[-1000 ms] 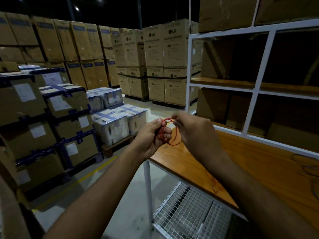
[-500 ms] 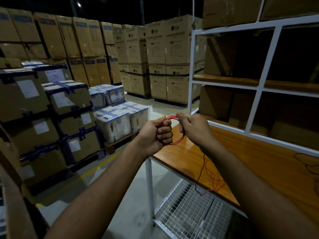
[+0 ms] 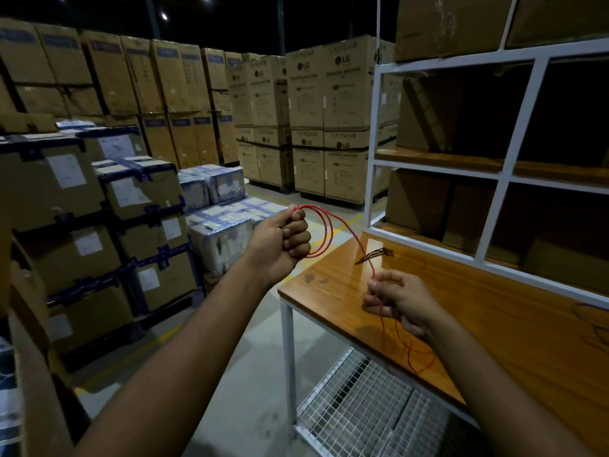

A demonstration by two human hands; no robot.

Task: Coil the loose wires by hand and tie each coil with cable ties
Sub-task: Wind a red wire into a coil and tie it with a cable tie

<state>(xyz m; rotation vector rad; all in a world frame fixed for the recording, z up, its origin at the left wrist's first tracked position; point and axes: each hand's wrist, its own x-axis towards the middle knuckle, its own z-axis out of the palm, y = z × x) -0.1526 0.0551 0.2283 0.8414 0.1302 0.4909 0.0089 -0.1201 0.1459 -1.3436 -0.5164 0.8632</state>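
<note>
Item: red wire point(image 3: 326, 233), thin, insulated, single strand. Location: two or three loops are gathered in the left hand point(image 3: 283, 240), which is closed in a fist around them, the loops standing out to the right of the knuckles; from there the strand runs down and across to the right hand point(image 3: 398, 303), where it is pinched between thumb and forefinger, the hands being held well apart. Below the right hand the slack is seen hanging past the edge of the wooden bench point(image 3: 514, 328) in loose curls. Handling, as judged: light, limp yet slightly springy, so loops are likely to open unless clamped; the smooth jacket may slip through a light pinch. Best held at the gathered crossing in the fist. Beyond the right hand a dark bundle point(image 3: 375, 253) is noted, possibly cable ties; detail is too dim to be sure.
</note>
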